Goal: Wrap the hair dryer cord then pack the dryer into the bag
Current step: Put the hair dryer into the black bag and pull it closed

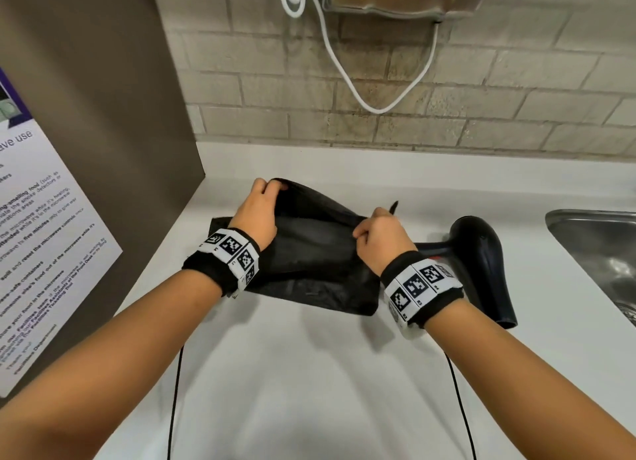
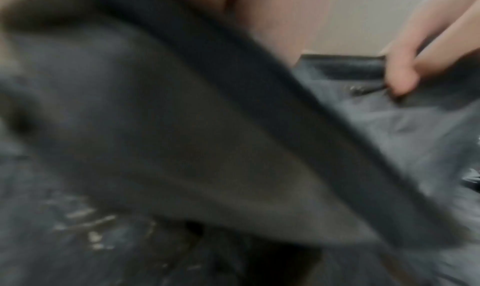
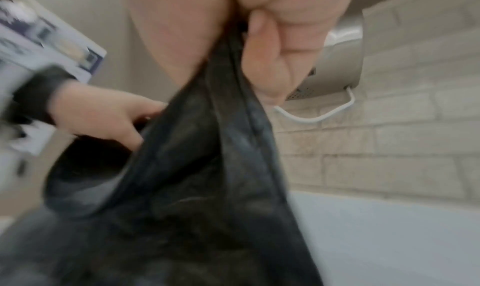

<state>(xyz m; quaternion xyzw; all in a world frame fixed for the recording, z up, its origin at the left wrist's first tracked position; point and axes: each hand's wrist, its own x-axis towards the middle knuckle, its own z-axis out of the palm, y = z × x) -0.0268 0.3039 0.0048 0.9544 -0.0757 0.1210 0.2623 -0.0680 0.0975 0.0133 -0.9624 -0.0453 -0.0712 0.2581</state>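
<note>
A person's left hand and right hand each pinch the rim of a limp black fabric bag, pulling its mouth apart on a smooth white counter. The left hand's fingers curl over the rim's far edge at about 11 o'clock of the bag; the right hand's fingers are bunched on the rim at about 2 o'clock. The bag's lower half lies flat and creased on the counter.

The hair dryer, glossy black with a rounded barrel flaring toward its open end, lies on the counter at 3 o'clock of the bag, partly hidden behind the right wrist. Whether its cord is wrapped cannot be told. Only the head view shows it, along with a steel sink at 3 o'clock, a pale brick wall at 12 o'clock with a looping white cable, and a printed notice at 9 o'clock.

The blurred left wrist view shows the rim's thick dark hem and the opposite hand's fingertips on the fabric. The right wrist view, also blurred, shows the crumpled sheen of the cloth held between thumb and fingers, and a metal wall unit seen from below.
</note>
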